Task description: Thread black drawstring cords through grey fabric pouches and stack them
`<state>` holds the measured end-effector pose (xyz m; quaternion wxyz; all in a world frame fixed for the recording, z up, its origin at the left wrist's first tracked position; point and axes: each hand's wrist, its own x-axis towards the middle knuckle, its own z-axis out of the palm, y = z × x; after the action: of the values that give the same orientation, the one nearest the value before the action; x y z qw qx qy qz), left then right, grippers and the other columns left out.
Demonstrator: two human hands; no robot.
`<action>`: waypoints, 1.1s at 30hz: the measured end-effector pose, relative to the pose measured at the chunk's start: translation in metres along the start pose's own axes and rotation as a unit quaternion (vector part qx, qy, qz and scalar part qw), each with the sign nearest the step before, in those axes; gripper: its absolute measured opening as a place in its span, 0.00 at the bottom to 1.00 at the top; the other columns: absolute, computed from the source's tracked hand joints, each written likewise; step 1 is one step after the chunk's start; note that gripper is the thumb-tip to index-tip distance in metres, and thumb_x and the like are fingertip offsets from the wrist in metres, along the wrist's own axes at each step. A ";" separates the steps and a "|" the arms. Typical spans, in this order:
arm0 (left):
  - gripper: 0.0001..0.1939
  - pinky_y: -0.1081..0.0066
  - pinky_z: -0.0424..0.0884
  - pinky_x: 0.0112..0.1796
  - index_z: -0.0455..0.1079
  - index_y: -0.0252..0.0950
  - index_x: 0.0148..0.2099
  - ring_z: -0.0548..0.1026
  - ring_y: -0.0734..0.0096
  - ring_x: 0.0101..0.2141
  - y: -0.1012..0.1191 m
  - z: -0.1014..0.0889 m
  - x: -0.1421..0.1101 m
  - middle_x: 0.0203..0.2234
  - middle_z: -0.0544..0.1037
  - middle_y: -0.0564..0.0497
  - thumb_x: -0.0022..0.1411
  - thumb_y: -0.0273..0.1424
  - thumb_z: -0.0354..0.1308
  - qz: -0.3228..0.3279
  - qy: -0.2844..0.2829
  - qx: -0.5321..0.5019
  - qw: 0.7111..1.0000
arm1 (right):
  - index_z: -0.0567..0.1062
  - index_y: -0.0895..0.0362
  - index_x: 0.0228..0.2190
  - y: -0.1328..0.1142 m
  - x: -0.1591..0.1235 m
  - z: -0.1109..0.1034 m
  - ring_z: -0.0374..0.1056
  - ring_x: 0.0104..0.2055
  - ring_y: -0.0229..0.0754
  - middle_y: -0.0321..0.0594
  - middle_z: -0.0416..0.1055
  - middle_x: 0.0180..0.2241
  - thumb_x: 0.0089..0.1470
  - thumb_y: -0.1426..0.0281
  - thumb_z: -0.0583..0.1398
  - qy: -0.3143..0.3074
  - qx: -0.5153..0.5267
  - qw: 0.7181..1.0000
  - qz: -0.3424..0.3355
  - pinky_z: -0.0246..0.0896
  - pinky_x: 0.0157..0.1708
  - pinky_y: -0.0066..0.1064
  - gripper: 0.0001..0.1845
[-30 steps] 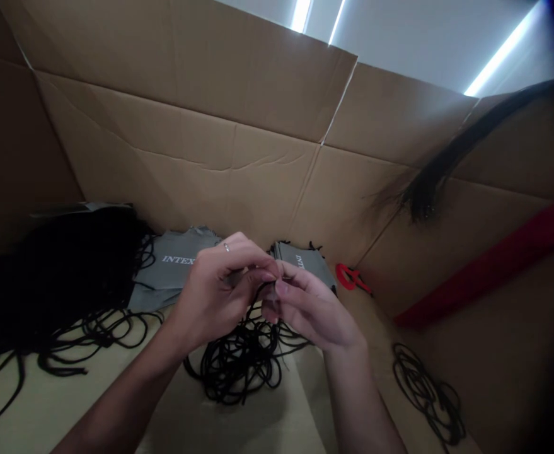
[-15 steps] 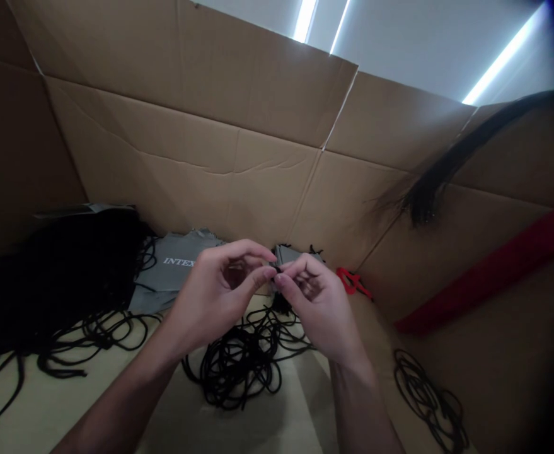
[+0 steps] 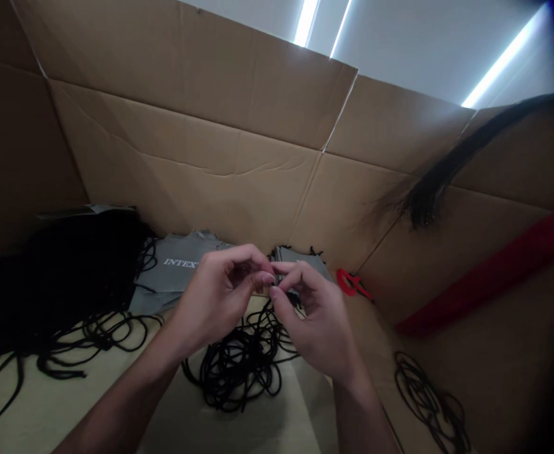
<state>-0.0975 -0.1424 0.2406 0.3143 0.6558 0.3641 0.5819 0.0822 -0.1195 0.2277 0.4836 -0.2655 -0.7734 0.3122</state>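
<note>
My left hand [image 3: 224,293] and my right hand [image 3: 312,315] meet fingertip to fingertip above the work surface. Both pinch a black cord [image 3: 272,284], of which just a short dark bit shows between the fingers. Below them lies a tangled heap of black cord [image 3: 241,369] in loose loops. Right behind my right hand stands a small stack of grey pouches [image 3: 305,257], with black cord ends poking out at its top. Whether the pinched piece is knotted cannot be seen.
On the left, a big black pile of cords [image 3: 63,277] borders grey pieces printed INTEX [image 3: 167,277]. Red-handled scissors [image 3: 350,284] lie at the right rear, and a loose cord coil [image 3: 430,400] at the right. Cardboard walls [image 3: 201,145] enclose the surface; dark hair hangs at upper right.
My right hand has shifted slightly down, its index finger more bent and raised. Less black cord shows between the fingertips. My left hand has barely moved.
</note>
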 end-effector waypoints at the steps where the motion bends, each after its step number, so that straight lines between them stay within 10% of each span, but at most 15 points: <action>1: 0.06 0.75 0.68 0.30 0.76 0.35 0.35 0.74 0.74 0.29 0.000 0.000 -0.001 0.27 0.79 0.53 0.67 0.26 0.62 0.004 0.000 0.019 1.000 | 0.71 0.52 0.34 0.001 0.000 0.000 0.77 0.49 0.41 0.39 0.78 0.47 0.64 0.71 0.64 0.004 0.038 0.999 0.020 0.72 0.48 0.33 0.07; 14: 0.08 0.76 0.68 0.30 0.75 0.35 0.37 0.73 0.76 0.27 -0.011 0.005 0.005 0.27 0.79 0.55 0.66 0.19 0.59 0.088 0.014 0.167 0.982 | 0.84 0.56 0.33 0.008 0.016 -0.012 0.76 0.30 0.37 0.38 0.81 0.28 0.55 0.63 0.72 -0.011 0.094 0.983 0.156 0.74 0.33 0.28 0.09; 17: 0.08 0.72 0.74 0.35 0.75 0.35 0.50 0.79 0.69 0.35 -0.026 -0.019 0.009 0.36 0.82 0.50 0.70 0.26 0.60 0.011 -0.051 0.201 0.978 | 0.84 0.56 0.33 0.010 0.016 -0.017 0.77 0.30 0.40 0.39 0.82 0.28 0.53 0.63 0.72 0.035 0.050 0.987 0.149 0.75 0.32 0.30 0.10; 22: 0.24 0.53 0.75 0.54 0.77 0.32 0.52 0.78 0.48 0.52 -0.085 -0.067 0.012 0.51 0.80 0.39 0.54 0.26 0.76 -0.164 -0.123 0.439 0.875 | 0.84 0.56 0.33 0.013 0.017 -0.027 0.78 0.29 0.42 0.42 0.82 0.28 0.52 0.61 0.72 0.084 0.013 0.987 0.135 0.75 0.31 0.32 0.11; 25: 0.19 0.49 0.77 0.53 0.73 0.34 0.60 0.78 0.54 0.53 -0.118 -0.074 0.017 0.57 0.76 0.41 0.71 0.36 0.64 -0.219 -0.156 0.483 0.833 | 0.84 0.56 0.33 0.013 0.016 -0.027 0.78 0.30 0.43 0.42 0.82 0.29 0.52 0.61 0.72 0.088 0.004 0.988 0.129 0.76 0.31 0.33 0.11; 33: 0.19 0.51 0.78 0.51 0.72 0.35 0.61 0.78 0.55 0.52 -0.136 -0.087 0.023 0.56 0.77 0.41 0.73 0.37 0.63 -0.263 -0.185 0.524 0.788 | 0.83 0.56 0.33 0.009 0.017 -0.021 0.79 0.30 0.43 0.42 0.82 0.29 0.53 0.63 0.70 0.072 -0.005 0.989 0.133 0.76 0.33 0.34 0.10</action>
<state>-0.1976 -0.0509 0.1505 0.1249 0.6937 0.7065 0.0635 0.0960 -0.0965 0.2385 0.4907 -0.3899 -0.6962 0.3500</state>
